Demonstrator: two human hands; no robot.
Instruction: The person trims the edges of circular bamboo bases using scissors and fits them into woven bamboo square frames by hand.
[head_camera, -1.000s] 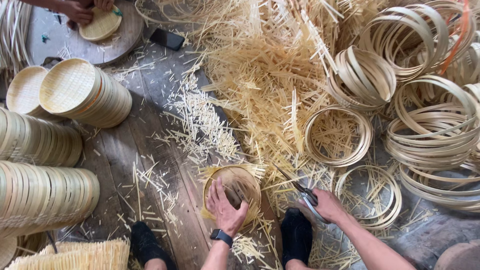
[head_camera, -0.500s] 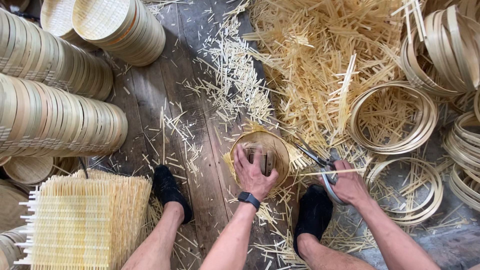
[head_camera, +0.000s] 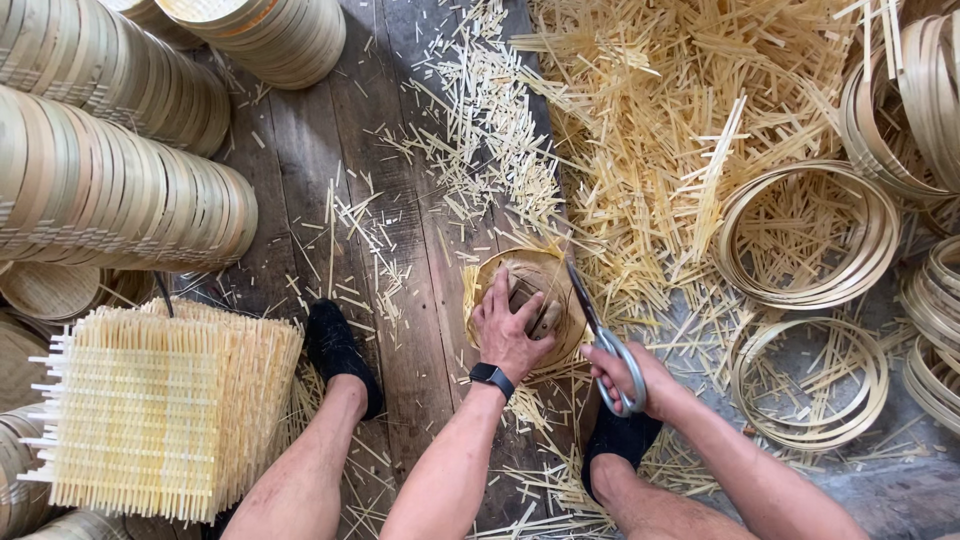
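Now left hand (head_camera: 510, 330) presses flat (fingers spread) on round bamboo lid (head_camera: 553, 275); right hand (head_camera: 640, 385) grips scissors (head_camera: 600, 335).

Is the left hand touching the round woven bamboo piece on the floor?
Touching. The head view shows the left hand pressed flat on the round woven bamboo piece, fingers spread over it, with no gap visible.

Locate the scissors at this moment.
In the head view the scissors sit right of centre, held in the right hand, blades pointing up along the right edge of the round woven piece under the left hand.
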